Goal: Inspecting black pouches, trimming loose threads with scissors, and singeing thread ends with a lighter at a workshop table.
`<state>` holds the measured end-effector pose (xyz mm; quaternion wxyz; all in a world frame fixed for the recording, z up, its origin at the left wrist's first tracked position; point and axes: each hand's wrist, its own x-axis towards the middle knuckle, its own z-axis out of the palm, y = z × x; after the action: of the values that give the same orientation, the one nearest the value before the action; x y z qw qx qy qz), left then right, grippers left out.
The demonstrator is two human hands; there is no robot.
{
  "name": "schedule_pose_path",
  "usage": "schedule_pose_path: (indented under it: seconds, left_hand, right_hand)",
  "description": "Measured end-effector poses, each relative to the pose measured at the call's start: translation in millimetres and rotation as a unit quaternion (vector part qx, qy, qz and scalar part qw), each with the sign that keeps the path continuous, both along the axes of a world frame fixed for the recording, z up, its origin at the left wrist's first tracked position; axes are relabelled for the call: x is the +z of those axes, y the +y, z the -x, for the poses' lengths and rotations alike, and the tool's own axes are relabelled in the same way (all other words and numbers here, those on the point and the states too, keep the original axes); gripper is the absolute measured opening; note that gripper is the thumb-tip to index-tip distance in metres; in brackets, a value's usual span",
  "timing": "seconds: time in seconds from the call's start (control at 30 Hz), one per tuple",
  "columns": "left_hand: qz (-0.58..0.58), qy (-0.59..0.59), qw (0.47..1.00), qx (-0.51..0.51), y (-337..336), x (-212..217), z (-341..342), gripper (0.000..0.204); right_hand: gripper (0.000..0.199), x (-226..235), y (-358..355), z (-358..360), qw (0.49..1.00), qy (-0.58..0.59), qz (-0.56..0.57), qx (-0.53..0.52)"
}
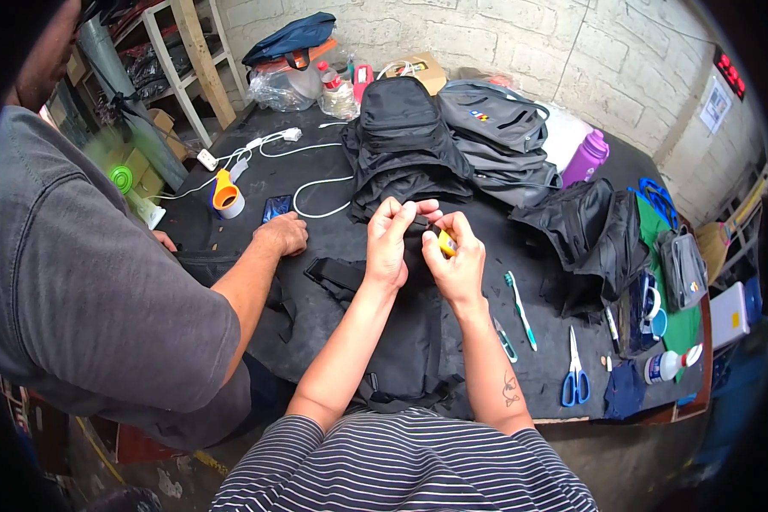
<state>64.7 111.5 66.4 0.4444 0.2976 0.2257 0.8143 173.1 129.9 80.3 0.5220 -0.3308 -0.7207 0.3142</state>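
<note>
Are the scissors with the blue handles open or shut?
Shut: the blue-handled scissors lie with both blades together, making one narrow point.

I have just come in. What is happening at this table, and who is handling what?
A person's right hand holds what looks like a yellow lighter close to a small dark piece at the left hand's fingertips. To the left, a co-worker's hand rests by a phone. Bags stand at the back of the table; a toothbrush and scissors lie to the right.
</note>
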Motion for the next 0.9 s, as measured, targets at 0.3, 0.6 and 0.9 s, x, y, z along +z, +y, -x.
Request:
schedule_pose_path:
  seconds: [0.3, 0.6, 0.9]
  left_hand:
    - [-0.001, 0.009, 1.0, -0.007, -0.6, -1.4, 2.7, 0.023]
    - [-0.001, -0.001, 1.0, -0.02, -3.2, -0.8, 4.1, 0.023]
    - [-0.002, 0.009, 1.0, -0.017, -3.5, 0.1, 1.3, 0.023]
  right_hand:
    - [0.018, 7.1, -1.8, 1.5, 0.997, -0.057, -0.02, -0.04]
    - [0.019, 6.2, -2.8, 0.8, 0.997, -0.029, -0.072, -0.012]
    - [0.017, 5.4, -2.7, -0.3, 0.995, -0.05, -0.075, -0.041]
